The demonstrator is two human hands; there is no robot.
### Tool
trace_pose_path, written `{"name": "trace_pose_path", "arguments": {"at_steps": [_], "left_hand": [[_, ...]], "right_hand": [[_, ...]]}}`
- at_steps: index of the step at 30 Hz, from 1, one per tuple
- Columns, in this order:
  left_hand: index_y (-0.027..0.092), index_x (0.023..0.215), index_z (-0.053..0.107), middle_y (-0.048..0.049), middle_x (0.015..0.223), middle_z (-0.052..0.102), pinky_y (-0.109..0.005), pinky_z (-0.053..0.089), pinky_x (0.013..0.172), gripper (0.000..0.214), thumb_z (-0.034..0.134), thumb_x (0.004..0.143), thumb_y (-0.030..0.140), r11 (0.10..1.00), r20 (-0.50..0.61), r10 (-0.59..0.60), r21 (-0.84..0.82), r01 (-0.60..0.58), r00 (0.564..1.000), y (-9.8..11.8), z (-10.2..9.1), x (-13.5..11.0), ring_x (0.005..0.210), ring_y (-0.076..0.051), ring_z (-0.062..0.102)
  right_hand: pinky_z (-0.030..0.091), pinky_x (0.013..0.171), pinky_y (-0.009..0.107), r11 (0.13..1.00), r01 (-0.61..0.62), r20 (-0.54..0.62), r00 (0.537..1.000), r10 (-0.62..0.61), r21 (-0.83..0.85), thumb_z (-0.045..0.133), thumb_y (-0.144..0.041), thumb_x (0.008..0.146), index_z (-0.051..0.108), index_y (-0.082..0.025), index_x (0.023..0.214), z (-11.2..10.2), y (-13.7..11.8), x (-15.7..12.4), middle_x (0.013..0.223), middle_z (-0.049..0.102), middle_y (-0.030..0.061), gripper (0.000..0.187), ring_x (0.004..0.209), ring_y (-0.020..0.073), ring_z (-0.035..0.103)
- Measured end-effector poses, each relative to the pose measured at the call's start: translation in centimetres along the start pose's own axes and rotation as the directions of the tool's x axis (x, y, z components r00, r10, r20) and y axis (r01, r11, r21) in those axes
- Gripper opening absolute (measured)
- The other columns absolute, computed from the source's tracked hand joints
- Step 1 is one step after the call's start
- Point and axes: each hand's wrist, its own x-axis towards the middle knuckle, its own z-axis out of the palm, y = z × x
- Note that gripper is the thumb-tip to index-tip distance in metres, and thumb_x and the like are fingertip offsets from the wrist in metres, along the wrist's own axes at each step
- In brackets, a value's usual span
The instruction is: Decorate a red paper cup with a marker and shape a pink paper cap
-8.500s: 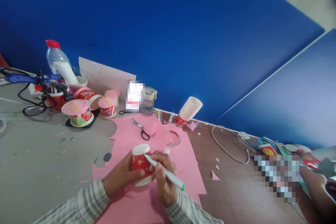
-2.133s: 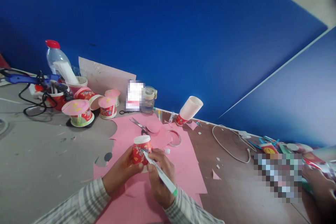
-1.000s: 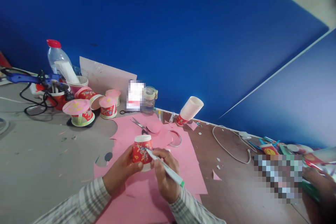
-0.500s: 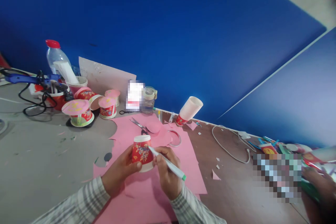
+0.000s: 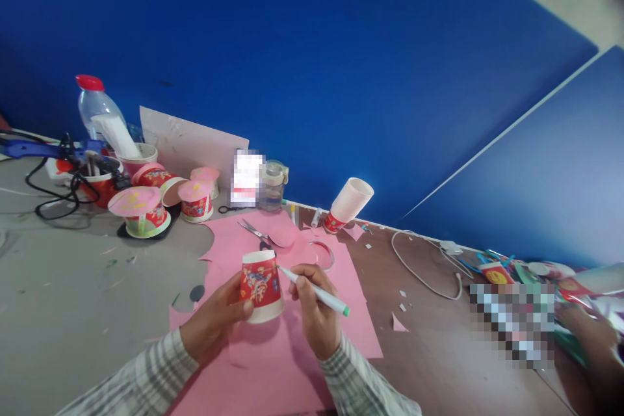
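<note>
Upside down in my left hand (image 5: 221, 312) is a red printed paper cup (image 5: 262, 283) with white bands at top and bottom, fingers wrapped round its left side. My right hand (image 5: 319, 309) grips a white marker (image 5: 322, 297) with a green end; its tip is at the cup's right side. Whether the tip touches the cup I cannot tell. Beneath both hands lies pink paper (image 5: 273, 377). Just behind the cup are scissors (image 5: 256, 232) and a roll of tape (image 5: 324, 255) on the paper.
Several decorated cups with pink tops (image 5: 141, 208) stand at the left, near a bottle (image 5: 100, 107). A stack of paper cups (image 5: 348, 205) leans at the back. A white cable (image 5: 419, 286) lies to the right. Another person's hand (image 5: 587, 331) is at the far right.
The cup has turned in my left hand, showing a different part of its print. My right hand with the marker has shifted slightly right and up. The view has moved a little.
</note>
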Motion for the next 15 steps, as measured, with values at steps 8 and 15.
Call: {"name": "trace_pose_path", "arguments": {"at_steps": [8,15], "left_hand": [[0.016,0.105,0.062,-0.0154,0.091,0.071,-0.043,0.046,0.066,0.048,0.064,0.058,0.004,0.989,-0.003,-0.045,-0.139,0.044,0.999,0.21,-0.18,-0.19,0.084,-0.036,0.058],[0.016,0.099,0.063,-0.0141,0.089,0.072,-0.045,0.046,0.07,0.044,0.063,0.056,0.004,0.975,-0.02,-0.038,-0.222,0.033,0.999,0.27,-0.35,-0.12,0.085,-0.037,0.059]], "right_hand": [[0.045,0.041,0.023,0.995,-0.065,0.028,0.998,0.063,0.076,0.05,-0.023,0.076,0.066,-0.017,0.075,0.0,-0.41,-0.32,0.051,0.059,-0.0006,0.017,0.043,0.0162,0.055],[0.044,0.044,0.024,0.987,-0.12,0.101,0.989,0.109,0.109,0.051,-0.025,0.077,0.066,-0.017,0.073,-0.27,-0.15,-0.49,0.05,0.058,-0.0009,0.017,0.044,0.0166,0.054]]}}
